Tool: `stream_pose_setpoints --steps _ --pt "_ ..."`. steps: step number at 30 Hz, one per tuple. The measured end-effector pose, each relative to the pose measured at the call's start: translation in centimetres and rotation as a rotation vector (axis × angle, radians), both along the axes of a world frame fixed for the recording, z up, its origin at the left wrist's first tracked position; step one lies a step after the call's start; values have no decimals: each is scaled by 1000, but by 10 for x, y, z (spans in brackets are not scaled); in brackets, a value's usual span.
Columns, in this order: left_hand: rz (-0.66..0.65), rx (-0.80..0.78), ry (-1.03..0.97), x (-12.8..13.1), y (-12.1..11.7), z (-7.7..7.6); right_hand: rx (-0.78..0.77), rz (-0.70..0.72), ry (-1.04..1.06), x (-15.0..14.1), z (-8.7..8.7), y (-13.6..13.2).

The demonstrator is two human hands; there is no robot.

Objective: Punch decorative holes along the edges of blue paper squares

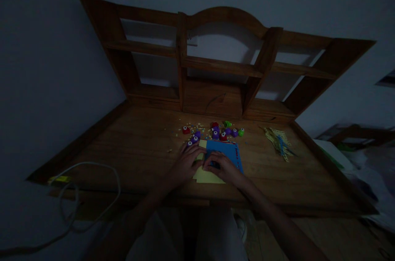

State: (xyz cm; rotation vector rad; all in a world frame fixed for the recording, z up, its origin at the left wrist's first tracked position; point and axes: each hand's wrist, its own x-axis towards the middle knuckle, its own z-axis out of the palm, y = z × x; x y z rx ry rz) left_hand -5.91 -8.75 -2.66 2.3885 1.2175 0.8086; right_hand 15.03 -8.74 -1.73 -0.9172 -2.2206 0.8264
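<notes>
Yellow paper point(211, 177) lies near the desk's front edge, beside and partly over a blue sheet point(226, 148) with small punched holes along its right side. My left hand point(187, 164) rests on the yellow paper, fingers stretched out and thumb apart. Curled over the sheets, my right hand point(222, 165) has its fingertips closed at the yellow paper, close to my left thumb. The dim light hides what lies under its palm. Just beyond my left hand stand purple craft punches point(194, 139) with white eye-like dots.
More punches lie behind the sheets: a red punch point(185, 130), a purple punch point(215, 134) and a green punch point(241, 132). Paper bits point(200, 126) are scattered around them. Punched paper scraps point(280, 142) lie right. A wooden shelf unit point(212, 96) closes the back; a white cable point(119, 183) loops left.
</notes>
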Motion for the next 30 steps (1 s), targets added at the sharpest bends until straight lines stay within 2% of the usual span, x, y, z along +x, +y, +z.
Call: stream_pose_setpoints --steps 4,17,23,30 --pt "1 -1 -8 0 -2 1 -42 27 24 6 1 2" --pt "-8 -6 -2 0 -1 -1 -6 85 35 6 -2 4" --pt "6 -2 -9 0 -2 0 -60 46 59 19 2 2" --pt "11 -4 -7 1 -2 -3 -30 33 53 18 0 1"
